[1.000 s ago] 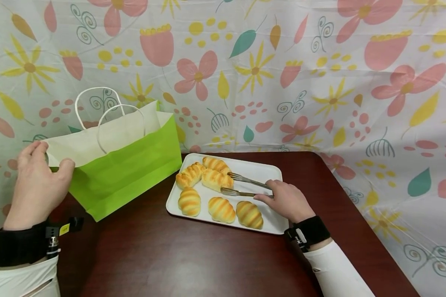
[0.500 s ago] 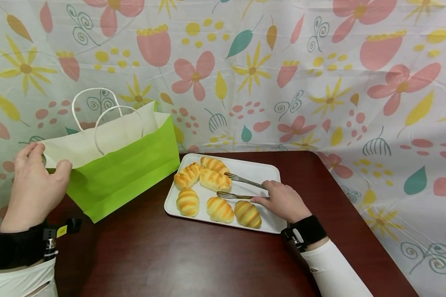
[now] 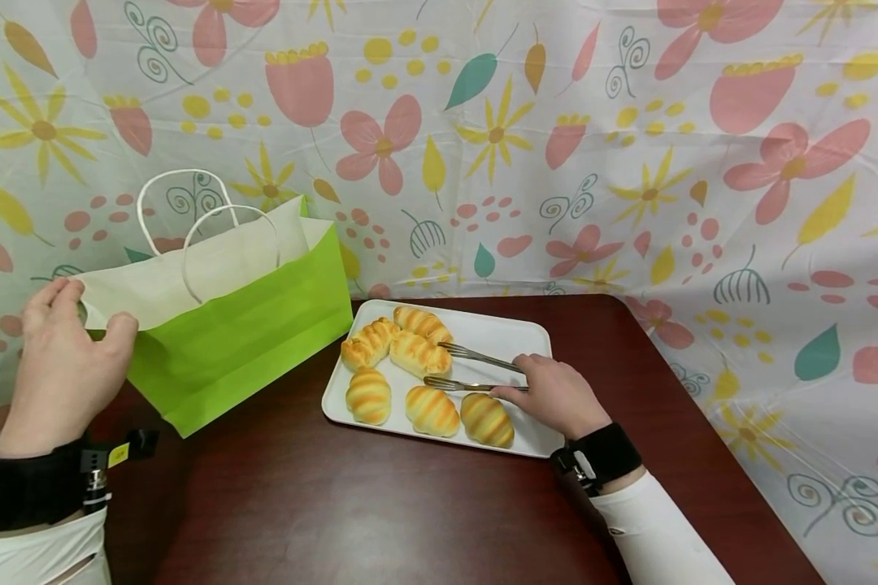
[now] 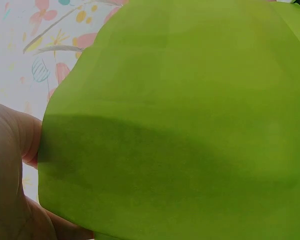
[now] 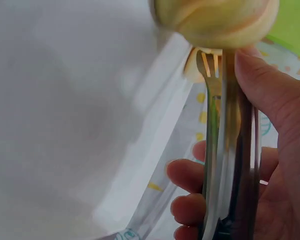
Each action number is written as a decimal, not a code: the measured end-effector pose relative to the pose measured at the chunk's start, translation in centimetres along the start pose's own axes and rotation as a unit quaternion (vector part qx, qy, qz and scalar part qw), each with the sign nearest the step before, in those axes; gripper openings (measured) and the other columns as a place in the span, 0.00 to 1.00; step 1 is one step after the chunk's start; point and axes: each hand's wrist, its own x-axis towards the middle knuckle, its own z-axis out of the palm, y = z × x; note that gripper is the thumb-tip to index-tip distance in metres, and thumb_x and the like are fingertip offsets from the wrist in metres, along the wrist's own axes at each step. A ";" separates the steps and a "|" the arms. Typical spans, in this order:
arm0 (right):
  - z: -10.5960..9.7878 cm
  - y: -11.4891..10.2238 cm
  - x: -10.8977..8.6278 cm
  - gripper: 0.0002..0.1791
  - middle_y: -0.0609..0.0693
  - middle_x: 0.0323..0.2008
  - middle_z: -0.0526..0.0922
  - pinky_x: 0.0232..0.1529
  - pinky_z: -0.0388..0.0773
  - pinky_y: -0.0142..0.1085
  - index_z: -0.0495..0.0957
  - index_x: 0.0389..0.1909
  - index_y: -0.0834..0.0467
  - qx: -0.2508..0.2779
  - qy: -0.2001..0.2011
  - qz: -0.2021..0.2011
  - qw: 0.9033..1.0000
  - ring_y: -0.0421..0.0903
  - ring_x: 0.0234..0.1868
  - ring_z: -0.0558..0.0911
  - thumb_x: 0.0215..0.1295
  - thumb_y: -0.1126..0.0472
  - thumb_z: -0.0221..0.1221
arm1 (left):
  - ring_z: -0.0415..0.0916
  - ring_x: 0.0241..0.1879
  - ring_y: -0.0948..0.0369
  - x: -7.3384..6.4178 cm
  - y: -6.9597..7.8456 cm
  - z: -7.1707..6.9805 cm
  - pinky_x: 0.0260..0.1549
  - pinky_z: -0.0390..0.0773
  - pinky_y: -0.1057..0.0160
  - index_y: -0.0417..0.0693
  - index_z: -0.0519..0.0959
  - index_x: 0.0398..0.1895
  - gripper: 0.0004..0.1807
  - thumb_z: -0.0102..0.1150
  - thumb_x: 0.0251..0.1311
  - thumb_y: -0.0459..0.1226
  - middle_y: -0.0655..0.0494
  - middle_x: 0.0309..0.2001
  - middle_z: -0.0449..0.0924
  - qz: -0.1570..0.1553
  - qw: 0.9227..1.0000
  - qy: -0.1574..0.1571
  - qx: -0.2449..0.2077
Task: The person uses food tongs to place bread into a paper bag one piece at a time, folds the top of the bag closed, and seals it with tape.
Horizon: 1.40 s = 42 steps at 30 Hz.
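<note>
My left hand (image 3: 73, 370) grips the left rim of a lime-green paper bag (image 3: 249, 341) with white handles. The left wrist view shows its fingers (image 4: 32, 137) at the bag's edge. My right hand (image 3: 562, 396) holds metal tongs (image 3: 483, 357) above a white tray (image 3: 497, 325). The tongs' slotted ends are spread at the right end of a striped bread roll (image 3: 419, 354), one on its far side and one on its near side. In the right wrist view, the fingers and thumb (image 5: 270, 90) wrap the tongs' arms (image 5: 222, 165).
Several other bread rolls lie on the tray, including a front-left one (image 3: 368, 396), a front-middle one (image 3: 432, 410) and a darker one (image 3: 487, 420). The tray stands on a dark red-brown table (image 3: 380, 504), close to the bag. A floral curtain (image 3: 512, 244) hangs behind.
The tongs' ends have shifted slightly left along the middle roll. My left hand stays at the bag's rim; the whole head view has drifted a little.
</note>
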 end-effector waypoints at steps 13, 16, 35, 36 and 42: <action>0.4 -1.5 0.1 0.36 0.62 0.50 0.88 0.54 0.85 0.56 0.83 0.66 0.68 -0.021 -0.021 0.005 1.000 0.59 0.49 0.88 0.77 0.39 0.67 | 0.45 0.82 0.24 0.0 0.1 0.0 0.76 0.52 0.24 0.23 0.42 0.87 0.45 0.36 0.76 0.43 0.31 0.89 0.32 0.000 1.000 -0.001 -0.001; 0.5 -1.7 0.2 0.37 0.62 0.51 0.88 0.54 0.86 0.56 0.83 0.66 0.68 -0.024 -0.021 0.004 0.999 0.60 0.50 0.89 0.77 0.38 0.67 | 0.44 0.82 0.24 0.0 0.1 0.0 0.76 0.51 0.24 0.23 0.42 0.87 0.45 0.36 0.76 0.43 0.31 0.89 0.32 -0.001 1.000 -0.003 -0.001; 0.6 -2.0 0.2 0.31 0.63 0.53 0.88 0.54 0.86 0.55 0.82 0.66 0.67 -0.040 -0.026 -0.014 0.999 0.60 0.51 0.89 0.79 0.45 0.68 | 0.45 0.82 0.23 0.0 0.1 0.0 0.76 0.52 0.24 0.22 0.42 0.87 0.45 0.36 0.76 0.43 0.30 0.89 0.32 0.002 1.000 0.000 -0.001; 0.7 -2.0 0.2 0.30 0.62 0.53 0.88 0.53 0.86 0.55 0.83 0.65 0.66 -0.039 -0.024 -0.014 0.999 0.60 0.50 0.89 0.78 0.45 0.68 | 0.45 0.82 0.23 0.0 0.1 0.0 0.76 0.52 0.24 0.22 0.42 0.87 0.45 0.36 0.76 0.43 0.30 0.89 0.32 0.003 1.000 0.000 -0.001; 0.7 -1.7 0.0 0.26 0.59 0.49 0.88 0.49 0.86 0.54 0.84 0.61 0.65 -0.031 -0.005 -0.028 0.999 0.57 0.46 0.89 0.78 0.46 0.68 | 0.46 0.81 0.23 0.1 0.1 0.1 0.76 0.52 0.24 0.23 0.42 0.87 0.45 0.36 0.76 0.43 0.30 0.89 0.32 0.003 1.000 0.000 -0.001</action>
